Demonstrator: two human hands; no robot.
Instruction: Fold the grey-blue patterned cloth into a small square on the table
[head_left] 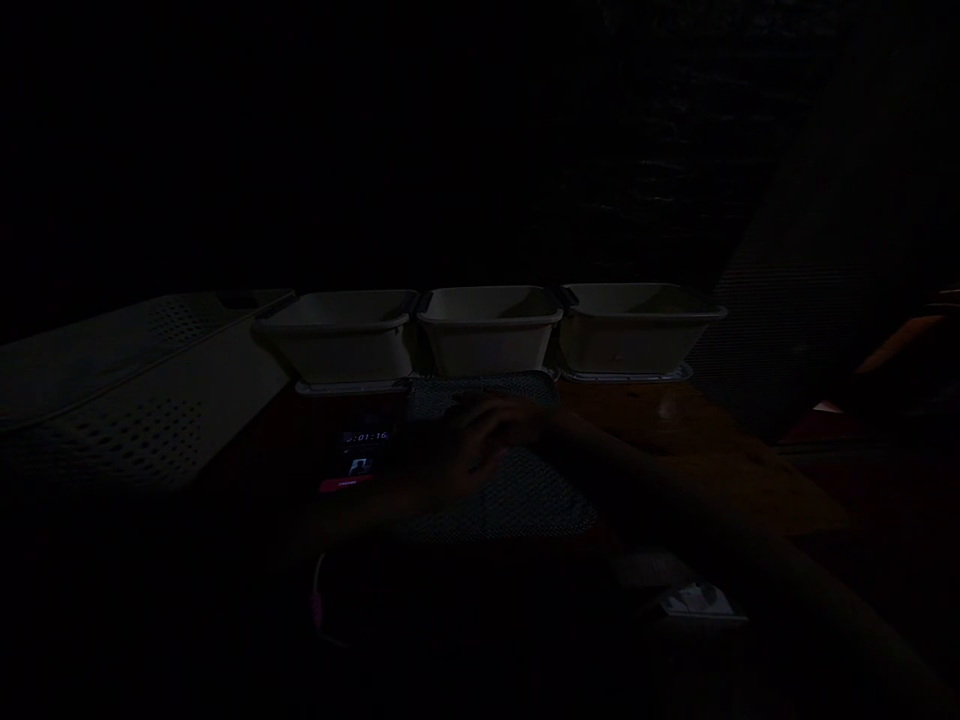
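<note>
The scene is very dark, so the hands show only as dim shapes. My right hand [502,420] reaches in from the right over a grey woven-looking mat [525,500]. Coming from the left, my left hand [454,470] meets or overlaps it above the same mat. Fingers of the right hand point leftward and look partly bent. The left fingers are lost in shadow. Whether either hand holds anything cannot be made out.
Three pale bins [337,340], [491,335], [630,335] stand in a row behind the mat. A perforated pale basket [247,390] is at left. A lit phone screen [364,440] lies beside the left arm. A small clear packet [701,600] rests near the wooden table's [675,430] front. A person's limb [907,340] shows at far right.
</note>
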